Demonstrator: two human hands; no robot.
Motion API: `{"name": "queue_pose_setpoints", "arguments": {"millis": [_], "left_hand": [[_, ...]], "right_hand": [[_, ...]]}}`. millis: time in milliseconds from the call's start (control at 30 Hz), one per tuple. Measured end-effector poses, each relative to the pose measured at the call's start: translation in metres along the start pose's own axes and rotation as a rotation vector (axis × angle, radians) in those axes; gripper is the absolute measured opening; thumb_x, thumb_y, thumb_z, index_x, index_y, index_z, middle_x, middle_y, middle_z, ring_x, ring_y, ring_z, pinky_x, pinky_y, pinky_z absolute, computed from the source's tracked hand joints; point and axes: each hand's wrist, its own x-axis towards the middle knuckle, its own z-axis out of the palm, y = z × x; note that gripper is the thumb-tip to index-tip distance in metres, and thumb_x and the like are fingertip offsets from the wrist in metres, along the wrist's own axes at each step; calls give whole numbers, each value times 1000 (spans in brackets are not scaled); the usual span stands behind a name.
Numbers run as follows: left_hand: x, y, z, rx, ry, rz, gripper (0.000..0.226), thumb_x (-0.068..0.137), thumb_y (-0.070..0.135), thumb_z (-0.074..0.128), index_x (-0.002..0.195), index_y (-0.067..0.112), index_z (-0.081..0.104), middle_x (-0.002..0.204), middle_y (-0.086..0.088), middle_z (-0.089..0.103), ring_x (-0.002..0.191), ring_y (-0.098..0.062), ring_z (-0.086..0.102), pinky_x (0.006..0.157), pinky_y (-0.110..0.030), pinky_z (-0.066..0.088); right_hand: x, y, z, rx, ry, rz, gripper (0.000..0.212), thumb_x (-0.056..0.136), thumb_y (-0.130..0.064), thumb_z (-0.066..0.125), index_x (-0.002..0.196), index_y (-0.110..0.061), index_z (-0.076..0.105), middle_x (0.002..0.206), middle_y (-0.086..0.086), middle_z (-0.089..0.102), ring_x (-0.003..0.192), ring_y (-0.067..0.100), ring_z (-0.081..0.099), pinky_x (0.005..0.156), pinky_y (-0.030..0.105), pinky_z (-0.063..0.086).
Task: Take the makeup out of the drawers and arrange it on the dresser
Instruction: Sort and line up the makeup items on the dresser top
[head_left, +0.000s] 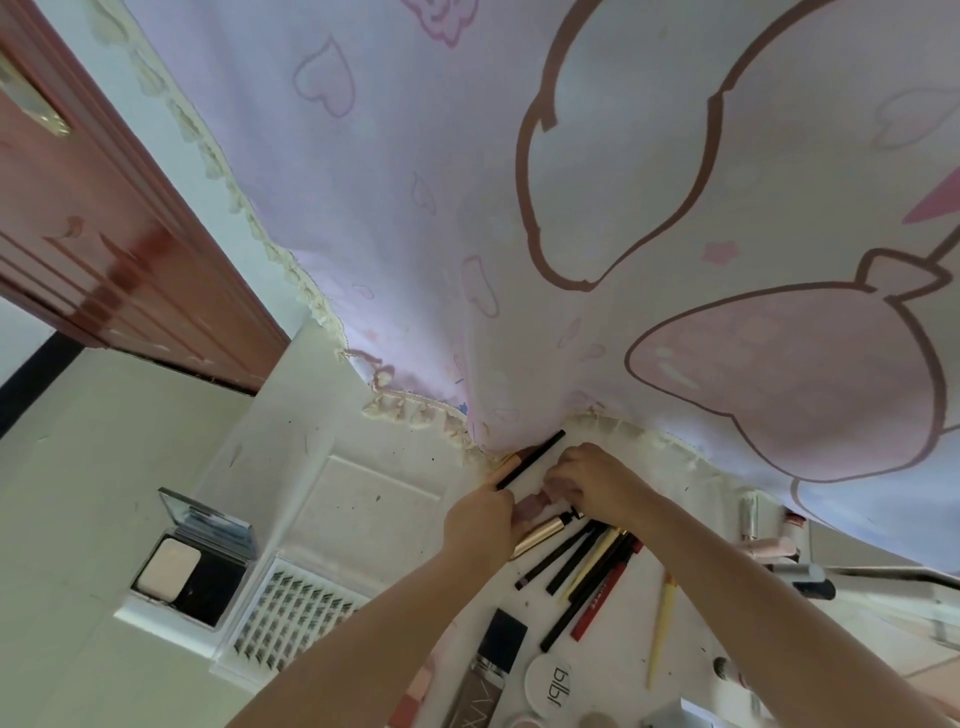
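My left hand grips a thin black makeup pencil that points up and right toward the hanging cloth. Close beside it, my right hand curls its fingers over small pinkish items at the back of the white dresser top; what it holds is hidden. Below the hands lies a gold tube and a fan of several black, yellow and red pencils. An open powder compact and a lash tray sit at the left.
A pink printed cloth with a frilled hem hangs over the back of the dresser. A foundation bottle, a round white pot and a yellow stick lie near me. Lipsticks lie at right. A reddish door stands at left.
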Motion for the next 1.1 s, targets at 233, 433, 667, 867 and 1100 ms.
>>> {"name": "queue_pose_setpoints", "arguments": {"millis": [233,433,667,867,1100], "left_hand": [[0,-1,2,-6,-15,-5,33,96,31,43,107,3,56,118,-11,55,106,-22,55,82,-27,43],[1,-2,3,-13,-13,-1,31,96,28,43,108,3,56,121,-11,54,108,-22,55,83,-27,43],[0,-2,7,5,-5,4,34,95,34,45,107,5,56,118,-10,53,106,-21,54,80,-26,43],[0,-1,5,5,4,12,36,94,36,45,105,4,57,120,-10,54,104,-21,55,77,-25,41],[-1,-1,4,-9,14,27,33,93,36,48,102,6,57,130,-7,49,107,-19,55,74,-23,39]], "right_hand": [[0,2,4,-19,19,2,35,90,-5,44,119,-17,59,112,8,56,109,23,44,91,26,36],[-3,-1,4,-6,59,0,35,90,-5,44,123,-13,56,116,10,54,111,22,43,90,22,32],[-3,-3,-2,-32,-18,-3,38,93,-8,42,129,-16,50,122,8,52,115,22,42,92,20,30],[-3,-4,-5,-25,-37,3,39,92,-6,43,130,-15,50,124,9,51,114,22,44,90,19,30],[-3,-3,-4,-13,-46,18,38,91,-5,44,128,-13,51,121,11,52,113,22,43,89,20,31]]}}
